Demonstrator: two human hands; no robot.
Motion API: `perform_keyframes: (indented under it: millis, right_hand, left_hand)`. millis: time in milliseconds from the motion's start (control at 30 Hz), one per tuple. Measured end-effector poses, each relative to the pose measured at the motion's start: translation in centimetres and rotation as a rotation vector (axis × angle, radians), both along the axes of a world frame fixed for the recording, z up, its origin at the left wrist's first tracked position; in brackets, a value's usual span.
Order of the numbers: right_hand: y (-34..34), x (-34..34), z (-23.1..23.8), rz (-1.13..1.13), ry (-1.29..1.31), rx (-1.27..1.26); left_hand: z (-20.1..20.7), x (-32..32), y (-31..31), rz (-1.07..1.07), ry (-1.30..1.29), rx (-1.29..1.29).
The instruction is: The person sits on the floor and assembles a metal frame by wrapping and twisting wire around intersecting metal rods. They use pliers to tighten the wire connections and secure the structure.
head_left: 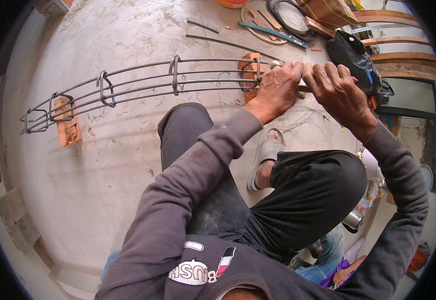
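Observation:
A long cage of thin steel rebar point(143, 71) runs from the left to my hands. Bent square stirrups point(174, 75) ring its bars at intervals. Two orange bricks prop it up: one brick point(69, 127) under the left part, the other brick point(250, 75) close to my hands. My left hand point(278, 87) is closed around the cage's right end, its fingers hiding the bar tips. Beside it, almost touching, my right hand point(340, 90) is also closed. A short dark piece shows between the two hands, but its kind is hidden.
Loose rods point(223, 42), a blue flat bar point(273, 35) and coiled black wire point(295, 22) lie beyond my hands. A black bag point(350, 55) stands by stacked timber point(408, 65). Thin wire scraps point(308, 120) litter the floor near my sandalled foot point(270, 150). Someone's jeans point(325, 260) show at lower right.

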State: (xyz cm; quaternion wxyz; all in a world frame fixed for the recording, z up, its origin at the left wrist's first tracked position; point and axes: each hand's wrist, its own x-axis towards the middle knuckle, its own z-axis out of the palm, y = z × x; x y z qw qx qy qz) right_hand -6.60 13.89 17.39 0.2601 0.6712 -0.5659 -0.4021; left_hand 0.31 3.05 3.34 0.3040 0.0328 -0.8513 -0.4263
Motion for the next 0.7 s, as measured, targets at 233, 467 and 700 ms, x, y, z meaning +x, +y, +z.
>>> perform_keyframes:
  millis: [233,467,700]
  right_hand:
    - [-1.2,-0.7,0.1,-0.131,-0.12,0.031]
    - [-1.4,-1.7,0.3,-0.527,-0.595,0.015]
    - [0.1,-4.0,-0.5,-0.953,-1.014,0.145]
  left_hand:
    - [-4.2,3.8,-4.6,0.228,-0.296,-0.186]
    - [-6.9,3.1,-4.9,0.091,-0.402,-0.261]
    - [-7.4,2.9,-4.7,0.113,-0.333,-0.265]
